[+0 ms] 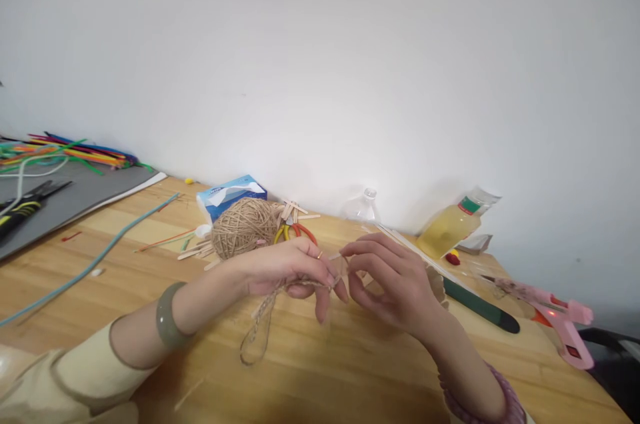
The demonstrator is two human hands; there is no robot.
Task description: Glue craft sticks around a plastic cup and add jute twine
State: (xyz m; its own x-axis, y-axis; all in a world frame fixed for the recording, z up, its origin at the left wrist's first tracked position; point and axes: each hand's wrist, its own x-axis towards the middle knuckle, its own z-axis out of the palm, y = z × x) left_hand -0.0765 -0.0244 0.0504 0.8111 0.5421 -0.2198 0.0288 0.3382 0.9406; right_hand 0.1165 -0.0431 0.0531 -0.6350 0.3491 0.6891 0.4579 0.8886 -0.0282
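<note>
A braided length of thin twine (265, 324) runs through my left hand (300, 267), and its looped end hangs below the palm over the table. The fingers of this hand are curled round the strand, some pointing down. My right hand (395, 277) faces it from the right, its thumb and fingertips pinched on a small bend of the same twine. The two hands are close together, just above the table. Right behind my left hand sits a large ball of brown twine (243, 231). Scissors with red and yellow handles (295, 232) lie beside the ball, partly hidden.
A tissue pack (235, 194) and wooden sticks (197, 249) surround the ball. At right are a bottle of yellow liquid (447, 227), a dark green strip (480, 307) and a pink glue gun (555, 311). Pliers (25, 207), pipe cleaners (75, 152) and a blue cord (105, 251) lie left.
</note>
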